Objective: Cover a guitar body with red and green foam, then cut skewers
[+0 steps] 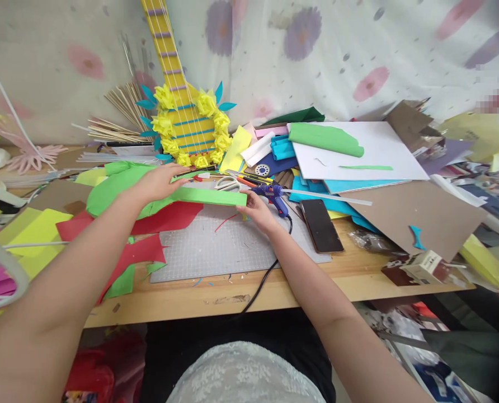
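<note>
A bright green guitar-shaped craft piece lies across the left of the desk, its rounded body to the left and its straight neck pointing right. My left hand is on it where body meets neck, fingers reaching over the far side. At the tip of the neck, my right hand pinches the end between thumb and fingers. Just beyond that hand is a blue hot glue gun with a long glue stick in its back. White-handled scissors lie behind the neck.
Under the neck is a grey cutting mat. Red sheets lie at left. A phone rests on the right, by cardboard and a white board. A yellow flowered guitar stands behind. The glue gun's cord hangs over the front edge.
</note>
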A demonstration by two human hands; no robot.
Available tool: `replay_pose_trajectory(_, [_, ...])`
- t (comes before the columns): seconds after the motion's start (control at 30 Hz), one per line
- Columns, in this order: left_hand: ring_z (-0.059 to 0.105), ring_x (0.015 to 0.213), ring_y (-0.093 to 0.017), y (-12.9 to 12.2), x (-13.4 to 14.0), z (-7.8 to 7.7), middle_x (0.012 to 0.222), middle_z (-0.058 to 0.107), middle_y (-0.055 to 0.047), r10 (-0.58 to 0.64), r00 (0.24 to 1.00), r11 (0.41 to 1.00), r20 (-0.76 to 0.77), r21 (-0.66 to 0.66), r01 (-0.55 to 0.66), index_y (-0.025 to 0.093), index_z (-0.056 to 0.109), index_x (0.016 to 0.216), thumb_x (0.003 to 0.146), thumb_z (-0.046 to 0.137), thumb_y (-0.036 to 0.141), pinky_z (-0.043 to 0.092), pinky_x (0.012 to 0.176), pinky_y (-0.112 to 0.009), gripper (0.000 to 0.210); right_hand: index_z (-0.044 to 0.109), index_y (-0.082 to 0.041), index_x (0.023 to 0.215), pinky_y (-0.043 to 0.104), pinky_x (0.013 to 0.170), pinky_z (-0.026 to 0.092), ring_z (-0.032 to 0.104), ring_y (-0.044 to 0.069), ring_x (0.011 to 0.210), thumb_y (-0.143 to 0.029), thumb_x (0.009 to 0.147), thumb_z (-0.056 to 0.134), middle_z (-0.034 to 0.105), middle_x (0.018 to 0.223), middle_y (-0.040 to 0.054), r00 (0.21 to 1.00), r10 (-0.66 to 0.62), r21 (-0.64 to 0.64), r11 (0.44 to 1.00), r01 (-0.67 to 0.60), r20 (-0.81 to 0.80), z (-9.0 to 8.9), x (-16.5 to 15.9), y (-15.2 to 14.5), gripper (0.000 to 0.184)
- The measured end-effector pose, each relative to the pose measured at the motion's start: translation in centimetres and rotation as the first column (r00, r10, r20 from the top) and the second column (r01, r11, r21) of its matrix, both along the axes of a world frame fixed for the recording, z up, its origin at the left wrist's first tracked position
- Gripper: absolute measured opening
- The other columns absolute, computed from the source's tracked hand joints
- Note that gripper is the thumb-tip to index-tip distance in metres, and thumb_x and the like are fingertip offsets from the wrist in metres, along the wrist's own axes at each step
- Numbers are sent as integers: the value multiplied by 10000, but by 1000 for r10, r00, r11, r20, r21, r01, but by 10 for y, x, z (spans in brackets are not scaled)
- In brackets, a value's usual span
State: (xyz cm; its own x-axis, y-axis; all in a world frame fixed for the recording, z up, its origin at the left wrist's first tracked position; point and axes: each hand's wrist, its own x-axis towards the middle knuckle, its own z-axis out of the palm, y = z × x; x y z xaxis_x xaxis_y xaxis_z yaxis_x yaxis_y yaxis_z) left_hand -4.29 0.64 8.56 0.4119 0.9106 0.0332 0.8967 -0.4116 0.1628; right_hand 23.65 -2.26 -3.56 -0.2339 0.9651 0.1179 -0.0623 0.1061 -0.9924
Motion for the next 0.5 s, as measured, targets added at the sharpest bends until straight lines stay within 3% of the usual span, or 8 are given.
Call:
replay_pose_trajectory(0.2, [325,1342,-273,-11,-31,-6,1492,327,-109,-17,989,988,-149,-156,-7,182,370,1400,734,579,560,273,1091,-395,793,474,-247,1127,376,922,468,554,201,1075,-411,631,704,568,1183,65,996,-42,-27,999,40,-73,4,1,-3,571])
replay_pose_trajectory(0.4, [238,1390,-294,-10,-15,-10,1532,231,-118,-93,975,976,-201,-214,49,219,245,1459,649,670,496,236,1108,-405,955,460,-258,1141,394,930,470,561,204,1086,-432,642,697,583,1176,60,997,-24,-39,999,21,-79,8,9,-4,579])
replay_pose_trajectory(0.5, [262,1382,-289,-7,-2,-14,1520,262,-122,-131,964,973,-231,-217,81,210,265,1449,667,659,422,220,1114,-414,901,466,-257,1122,404,919,475,589,202,1038,-370,626,721,624,1097,49,998,19,-77,997,-23,-57,16,18,-6,569])
